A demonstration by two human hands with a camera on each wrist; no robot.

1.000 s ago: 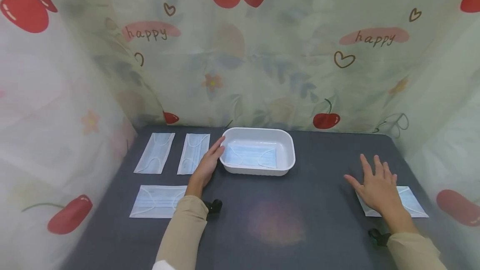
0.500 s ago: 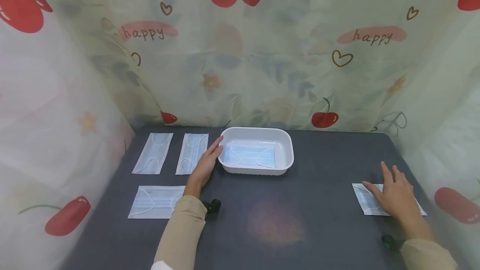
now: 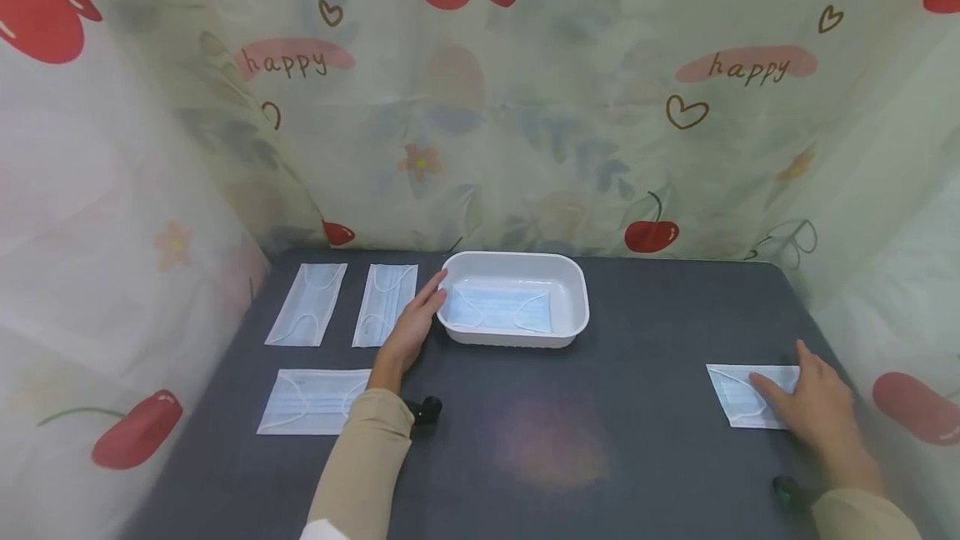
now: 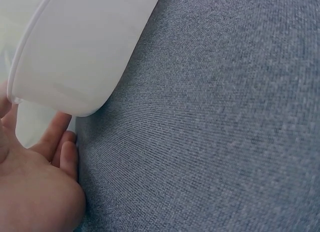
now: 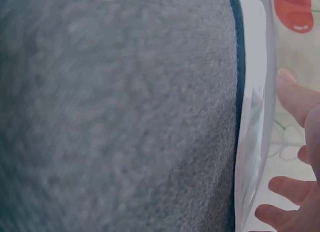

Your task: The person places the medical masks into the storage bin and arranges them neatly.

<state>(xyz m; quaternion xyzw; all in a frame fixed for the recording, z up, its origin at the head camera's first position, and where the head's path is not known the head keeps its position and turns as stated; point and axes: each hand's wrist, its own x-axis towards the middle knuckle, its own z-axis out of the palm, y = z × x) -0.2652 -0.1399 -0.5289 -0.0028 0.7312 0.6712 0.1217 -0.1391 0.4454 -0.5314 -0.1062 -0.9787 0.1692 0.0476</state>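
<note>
My left hand (image 3: 408, 332) rests at the left end of a white plastic tray (image 3: 510, 341), fingers extended along its rim and outer wall. In the left wrist view, the relaxed fingers (image 4: 52, 137) lie close beside the tray (image 4: 80, 47). Inside the tray lies a light blue face mask (image 3: 501, 311) with white ear loops. On the right, my right hand (image 3: 821, 411) hovers over the right part of another face mask (image 3: 738, 394), hiding that part. Its thumb is spread from the fingers. The right wrist view shows the fingers (image 5: 290, 189) apart, with nothing between them.
Left of the tray, two face masks (image 3: 307, 305) (image 3: 385, 305) lie lengthwise on the dark table (image 3: 645, 407). A third mask (image 3: 315, 402) lies nearer, partly behind the left forearm. A cherry-print curtain (image 3: 562, 107) surrounds the table's back and sides.
My right hand has moved rightward across the right-hand mask, uncovering its left part, and its fingers have drawn closer together. The left hand and tray stay in place.
</note>
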